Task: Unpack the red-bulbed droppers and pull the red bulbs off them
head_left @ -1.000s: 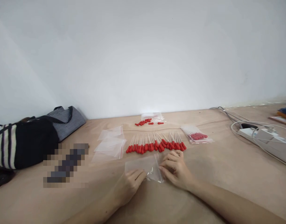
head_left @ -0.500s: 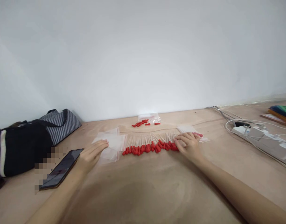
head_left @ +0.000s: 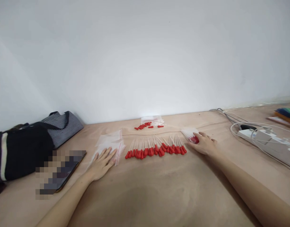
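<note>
The left hand (head_left: pixel 102 164) lies spread on at least two clear, red-striped plastic zip bags (head_left: pixel 109 138); the right hand (head_left: pixel 205 144) curls over at least one clear bag of red-bulbed droppers (head_left: pixel 189 133), grip indeterminable. Between them lies one row of loose red-bulbed droppers (head_left: pixel 151 151), overlapping, uncountable.

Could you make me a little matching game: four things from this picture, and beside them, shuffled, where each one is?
1. Bare left hand
2. Bare right hand
3. Long row of thin pale sticks with red bulb-shaped ends
4. White plastic power strip

A. Between the two hands
B. Far right, among cables
C. Spread over flat, translucent plastic bags
D. At a clear plastic bag holding red-ended sticks

Pairs: 1-C, 2-D, 3-A, 4-B
</note>
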Action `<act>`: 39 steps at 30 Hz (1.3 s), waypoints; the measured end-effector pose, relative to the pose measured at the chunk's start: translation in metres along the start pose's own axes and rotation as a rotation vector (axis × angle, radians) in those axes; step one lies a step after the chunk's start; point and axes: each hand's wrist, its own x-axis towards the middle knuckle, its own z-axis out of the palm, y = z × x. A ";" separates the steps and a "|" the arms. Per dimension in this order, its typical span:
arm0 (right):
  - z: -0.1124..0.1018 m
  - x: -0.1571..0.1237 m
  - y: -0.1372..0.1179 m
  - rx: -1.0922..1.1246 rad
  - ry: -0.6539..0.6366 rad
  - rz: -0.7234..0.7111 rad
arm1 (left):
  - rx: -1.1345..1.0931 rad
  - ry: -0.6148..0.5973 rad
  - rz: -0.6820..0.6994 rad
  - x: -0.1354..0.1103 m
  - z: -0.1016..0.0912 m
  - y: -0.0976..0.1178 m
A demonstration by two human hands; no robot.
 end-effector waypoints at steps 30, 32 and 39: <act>-0.011 -0.130 -0.117 0.534 0.187 -1.364 | -0.461 0.303 0.682 -0.039 -0.024 0.116; -0.014 -0.127 -0.114 0.525 0.044 -1.354 | -0.434 0.126 0.642 -0.043 -0.021 0.126; -0.027 -0.112 -0.090 0.537 -0.147 -0.774 | -0.422 -0.090 0.497 -0.048 -0.016 0.138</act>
